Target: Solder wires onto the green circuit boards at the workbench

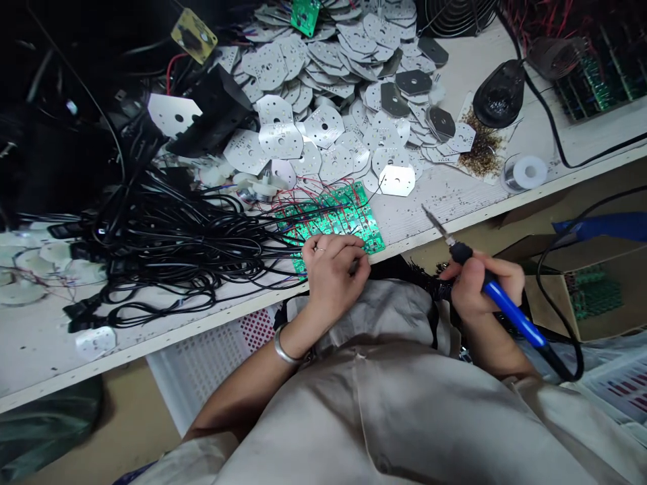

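Observation:
My right hand (485,283) grips a soldering iron (513,311) with a blue handle. Its metal tip points up and left, in the air off the table's front edge. At the near edge of a green circuit board panel (354,217) rests my left hand (336,269), fingers curled in and thumb bent against them. Whatever those fingers hold, if anything, is hidden. Red and black wires run over the panel. A thick bundle of black cables (202,236) lies to its left, some of them reaching onto the panel.
Many silvery metal plates (328,124) are heaped behind the panel. A solder spool (526,173) and a black iron stand (499,94) sit at the right. Below the table's front edge are a cardboard box (550,296) with green boards and a white plastic basket (192,377).

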`<state>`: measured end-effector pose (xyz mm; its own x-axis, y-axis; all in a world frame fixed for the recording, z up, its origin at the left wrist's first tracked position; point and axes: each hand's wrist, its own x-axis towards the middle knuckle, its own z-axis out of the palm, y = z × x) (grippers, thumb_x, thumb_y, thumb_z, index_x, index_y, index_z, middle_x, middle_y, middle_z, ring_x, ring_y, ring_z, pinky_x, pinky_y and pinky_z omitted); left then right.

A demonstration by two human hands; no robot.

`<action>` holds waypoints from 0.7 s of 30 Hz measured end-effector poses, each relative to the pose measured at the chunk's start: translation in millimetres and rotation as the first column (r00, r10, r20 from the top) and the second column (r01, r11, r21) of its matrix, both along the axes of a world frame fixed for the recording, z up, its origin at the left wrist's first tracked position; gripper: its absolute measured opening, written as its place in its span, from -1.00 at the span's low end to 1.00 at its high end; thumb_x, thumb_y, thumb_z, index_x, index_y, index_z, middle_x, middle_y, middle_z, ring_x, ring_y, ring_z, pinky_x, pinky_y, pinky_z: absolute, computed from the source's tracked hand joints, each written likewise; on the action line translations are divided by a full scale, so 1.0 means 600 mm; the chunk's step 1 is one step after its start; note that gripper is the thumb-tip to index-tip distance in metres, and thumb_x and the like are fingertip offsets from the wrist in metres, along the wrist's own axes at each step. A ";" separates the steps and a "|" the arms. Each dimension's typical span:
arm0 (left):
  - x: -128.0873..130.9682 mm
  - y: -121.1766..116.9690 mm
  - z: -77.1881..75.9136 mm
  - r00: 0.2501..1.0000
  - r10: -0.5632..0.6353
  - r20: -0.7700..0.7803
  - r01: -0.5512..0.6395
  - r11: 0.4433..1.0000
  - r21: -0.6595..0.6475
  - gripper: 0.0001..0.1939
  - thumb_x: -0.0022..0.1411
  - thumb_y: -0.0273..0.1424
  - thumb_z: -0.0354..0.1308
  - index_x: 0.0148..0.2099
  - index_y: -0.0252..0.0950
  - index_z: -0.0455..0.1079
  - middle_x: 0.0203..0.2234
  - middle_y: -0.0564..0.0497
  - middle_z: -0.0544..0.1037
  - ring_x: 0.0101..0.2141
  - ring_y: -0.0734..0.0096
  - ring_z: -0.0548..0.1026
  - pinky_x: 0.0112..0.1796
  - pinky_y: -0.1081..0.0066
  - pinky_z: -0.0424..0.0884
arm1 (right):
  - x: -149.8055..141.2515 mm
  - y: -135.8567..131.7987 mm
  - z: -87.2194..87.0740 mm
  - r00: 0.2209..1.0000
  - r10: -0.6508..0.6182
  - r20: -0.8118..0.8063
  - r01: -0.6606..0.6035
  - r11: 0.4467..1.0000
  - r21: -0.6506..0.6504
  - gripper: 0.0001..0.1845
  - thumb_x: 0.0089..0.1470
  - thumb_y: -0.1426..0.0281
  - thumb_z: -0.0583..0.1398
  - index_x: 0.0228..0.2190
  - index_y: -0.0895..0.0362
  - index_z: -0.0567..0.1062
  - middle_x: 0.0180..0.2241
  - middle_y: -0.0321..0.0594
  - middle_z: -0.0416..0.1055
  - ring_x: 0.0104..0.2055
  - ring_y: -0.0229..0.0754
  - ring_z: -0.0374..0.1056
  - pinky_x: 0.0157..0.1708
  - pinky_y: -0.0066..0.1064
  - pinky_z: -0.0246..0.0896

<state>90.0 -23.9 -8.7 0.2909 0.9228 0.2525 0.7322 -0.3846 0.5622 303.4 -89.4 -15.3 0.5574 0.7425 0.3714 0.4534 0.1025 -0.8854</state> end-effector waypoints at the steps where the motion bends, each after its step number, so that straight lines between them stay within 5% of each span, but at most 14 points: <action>1: 0.000 0.000 0.000 1.000 -0.002 0.002 0.002 1.000 0.005 -0.89 0.19 -0.46 0.19 -0.40 -0.21 0.43 -0.30 0.13 0.61 -0.24 0.37 0.50 0.02 0.18 0.14 | 0.005 0.016 0.005 0.999 -0.044 -0.001 0.044 0.996 0.083 -0.81 0.10 0.29 0.27 -0.28 0.00 0.34 -0.48 -0.48 0.41 -0.61 -0.31 0.40 -0.65 -0.43 0.29; 4: 0.000 0.000 -0.001 1.000 -0.007 0.007 0.006 1.000 0.019 -0.89 0.19 -0.46 0.21 -0.41 -0.21 0.43 -0.29 0.13 0.61 -0.25 0.37 0.50 0.02 0.18 0.14 | 0.015 0.058 0.018 0.989 -0.141 -0.038 0.146 0.955 0.259 -0.81 0.13 0.24 0.25 -0.33 0.02 0.34 -0.56 -0.51 0.31 -0.72 -0.36 0.28 -0.78 -0.49 0.08; 12: 0.003 -0.001 0.000 1.000 0.010 -0.017 -0.010 1.000 0.016 -0.87 0.18 -0.49 0.20 -0.42 -0.21 0.42 -0.29 0.14 0.62 -0.25 0.37 0.49 0.00 0.20 0.16 | 0.018 0.077 0.024 0.980 -0.188 -0.058 0.196 0.961 0.196 -0.72 0.11 0.17 0.26 -0.38 0.07 0.32 -0.64 -0.52 0.22 -0.77 -0.36 0.19 -0.81 -0.49 -0.05; 16: 0.001 0.000 0.000 1.000 0.003 -0.026 -0.003 1.000 0.029 -0.86 0.19 -0.49 0.18 -0.43 -0.21 0.42 -0.30 0.11 0.62 -0.24 0.34 0.49 0.00 0.19 0.18 | 0.029 0.089 0.036 0.976 -0.220 -0.010 0.219 0.964 0.149 -0.72 0.10 0.16 0.26 -0.37 0.09 0.35 -0.65 -0.52 0.25 -0.74 -0.34 0.25 -0.76 -0.48 0.06; 21: -0.005 0.004 -0.006 0.999 -0.022 -0.037 0.026 0.995 0.096 -0.87 0.21 -0.48 0.17 -0.41 -0.21 0.42 -0.30 0.08 0.61 -0.25 0.29 0.49 -0.01 0.14 0.20 | 0.059 0.137 0.062 0.976 -0.219 0.012 0.218 0.976 0.019 -0.61 0.08 0.08 0.24 -0.19 0.11 0.42 -0.52 -0.38 0.47 -0.56 -0.24 0.47 -0.48 -0.38 0.42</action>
<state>87.1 -21.5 -12.3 0.3230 0.8872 0.3294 0.7411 -0.4536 0.4950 338.7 -7.1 21.9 0.7004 0.5967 0.3916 0.4784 0.0146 -0.8780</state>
